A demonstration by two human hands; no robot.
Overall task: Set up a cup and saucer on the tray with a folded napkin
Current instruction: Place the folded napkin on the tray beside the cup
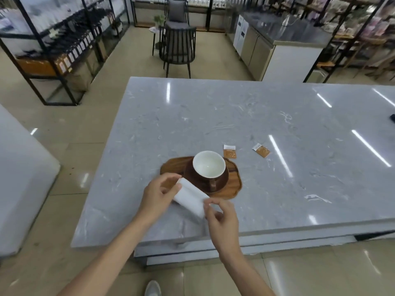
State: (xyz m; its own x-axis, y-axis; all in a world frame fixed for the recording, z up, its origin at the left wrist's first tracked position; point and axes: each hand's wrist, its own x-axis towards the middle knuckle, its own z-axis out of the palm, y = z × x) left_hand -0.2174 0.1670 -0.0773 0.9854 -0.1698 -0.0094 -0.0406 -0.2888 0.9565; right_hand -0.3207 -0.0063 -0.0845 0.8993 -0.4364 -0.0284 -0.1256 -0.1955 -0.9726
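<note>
No text can be read anywhere in this view. The two brown-and-white sachets (230,151) (261,150) on the tabletop (277,116) carry print, but it is too small and blurred to make out. The white labels on the dark bottles (81,47) on the shelf at left show no legible letters. The panels on the white cabinet (241,32) at the back right bear dark marks that are likewise unreadable.
</note>
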